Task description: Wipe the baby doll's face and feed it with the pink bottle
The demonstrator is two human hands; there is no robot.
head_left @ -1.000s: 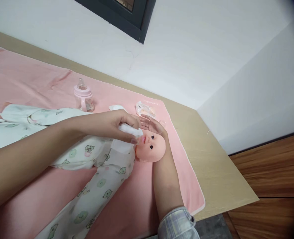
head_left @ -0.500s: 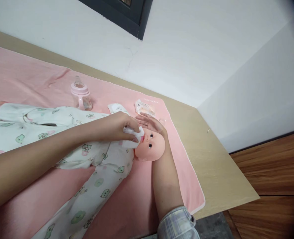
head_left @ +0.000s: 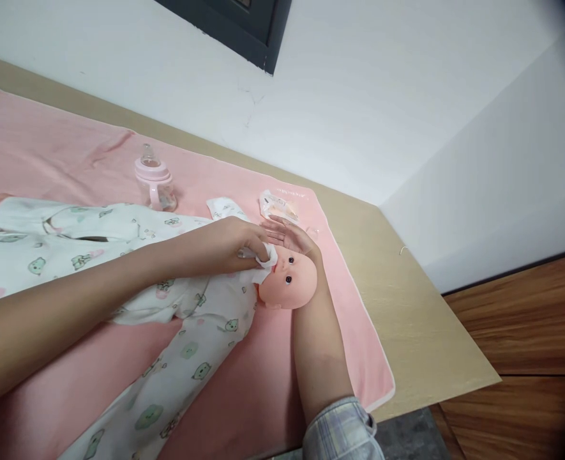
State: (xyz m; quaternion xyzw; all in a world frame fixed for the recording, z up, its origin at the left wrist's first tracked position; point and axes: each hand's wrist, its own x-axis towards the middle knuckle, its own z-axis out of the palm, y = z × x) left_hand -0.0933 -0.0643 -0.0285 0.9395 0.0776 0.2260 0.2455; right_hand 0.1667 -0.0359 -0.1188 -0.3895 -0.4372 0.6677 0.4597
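Observation:
A baby doll lies on a pink blanket (head_left: 263, 383), its bare head (head_left: 294, 284) at the right and its body in a white sleepsuit (head_left: 177, 332) printed with small green bears. My left hand (head_left: 229, 246) pinches a white cloth (head_left: 264, 262) against the doll's mouth and cheek. My right hand (head_left: 289, 237) lies behind the doll's head with its fingers stretched out flat, the forearm running under the head toward me.
A pink baby bottle (head_left: 154, 185) stands on the blanket behind the doll. A small clear packet (head_left: 279, 207) and a white folded piece (head_left: 225, 207) lie near the head. The wooden table edge (head_left: 430, 358) is at the right, with a white wall behind.
My left hand has bunched the white cloth smaller and drawn it slightly up over the doll's mouth. The right hand keeps its place behind the head.

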